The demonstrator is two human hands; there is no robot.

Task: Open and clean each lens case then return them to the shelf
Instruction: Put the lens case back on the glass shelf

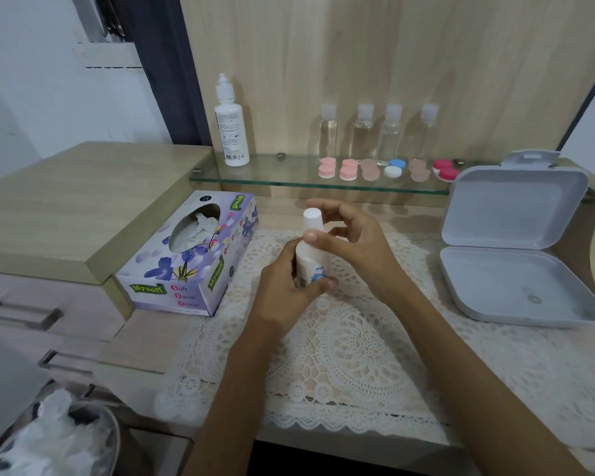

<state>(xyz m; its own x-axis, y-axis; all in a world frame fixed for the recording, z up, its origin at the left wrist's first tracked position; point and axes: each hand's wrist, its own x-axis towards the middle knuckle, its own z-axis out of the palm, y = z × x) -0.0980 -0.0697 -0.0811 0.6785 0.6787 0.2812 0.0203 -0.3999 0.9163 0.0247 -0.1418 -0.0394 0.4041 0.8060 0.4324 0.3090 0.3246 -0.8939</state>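
**Wood-panelled nook: small white bottle (311,259) held below the glass shelf (272,178)**

Pale wood panelling backs the glass shelf, and we see the lens cases (370,170) lying in a row along its right half, pink, beige, blue-and-white and red, all with their caps on. Four clear bottles (363,132) stand behind them. A tall white bottle (231,132) stands upright at the shelf's left end.

Below the shelf a lace mat (358,345) spreads over the desk. A tissue box (193,262) sits below the shelf's left end, and an open grey box (516,242) lies below and past its right end, lid propped up.

Below the shelf's middle, over the mat, our left hand (282,286) wraps fingers and thumb round the body of the small white bottle and holds it upright, cap on. Our right hand (354,245) arches over the cap with its thumb tip on the bottle's shoulder — whether its fingers grip the cap we cannot tell. Far below the shelf's left end, a bin (49,438) holds crumpled tissues.
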